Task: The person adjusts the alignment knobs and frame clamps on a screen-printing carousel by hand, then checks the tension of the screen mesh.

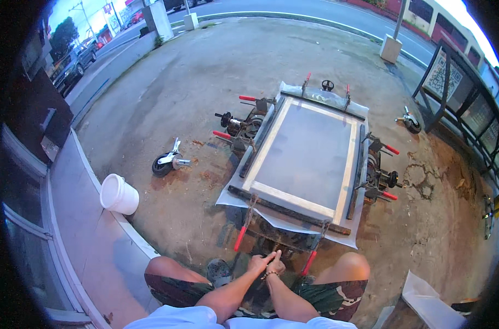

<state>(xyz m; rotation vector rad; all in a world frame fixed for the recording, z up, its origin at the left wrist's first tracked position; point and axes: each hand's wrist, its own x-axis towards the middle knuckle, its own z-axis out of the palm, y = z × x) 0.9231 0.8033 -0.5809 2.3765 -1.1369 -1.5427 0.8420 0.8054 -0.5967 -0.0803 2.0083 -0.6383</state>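
Concrete floor (194, 82) surrounds the wooden frame (293, 200); at its near side, left hand (259, 264) meets right hand (275, 266), grip unclear; steady movement seems best.

Single fisheye view from the wearer's head, which looked down and forward, close above the knees (348, 267), farther from the wood-framed panel (304, 156), taking in the concrete lot (200, 77) to its far edge

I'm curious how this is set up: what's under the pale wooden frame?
Black metal mechanisms show low on either side of the pale wooden frame; whatever lies directly beneath is hidden by it and the cloudy sheet.
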